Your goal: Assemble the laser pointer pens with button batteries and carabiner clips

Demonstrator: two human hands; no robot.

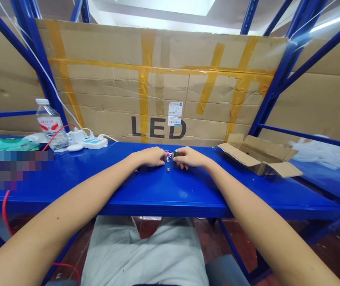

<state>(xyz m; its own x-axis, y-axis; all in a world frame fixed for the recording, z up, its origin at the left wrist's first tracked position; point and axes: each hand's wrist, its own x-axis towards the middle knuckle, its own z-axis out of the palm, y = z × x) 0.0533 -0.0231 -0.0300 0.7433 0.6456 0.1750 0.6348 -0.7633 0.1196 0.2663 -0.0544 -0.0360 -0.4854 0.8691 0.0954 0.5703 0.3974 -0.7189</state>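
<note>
On the blue table (170, 190), my right hand (191, 157) pinches a small green cylinder (175, 153), held roughly upright between thumb and fingers. Just across from it, my left hand (153, 157) rests low over the tabletop with curled fingers; what they hold, if anything, is hidden. Between and behind the hands lie several small shiny purple pieces (169, 152), partly covered by the fingers. A small silvery metal piece (168, 170) sits on the table in front of the hands. A tiny dark piece (137, 171) shows beneath my left wrist.
An open cardboard box (256, 159) stands at the right. To the left are a water bottle (50, 127), a white power strip (94, 142), a green packet (9, 144) and a red cable (6, 206). A large cardboard sheet (113, 87) forms the back, between blue posts.
</note>
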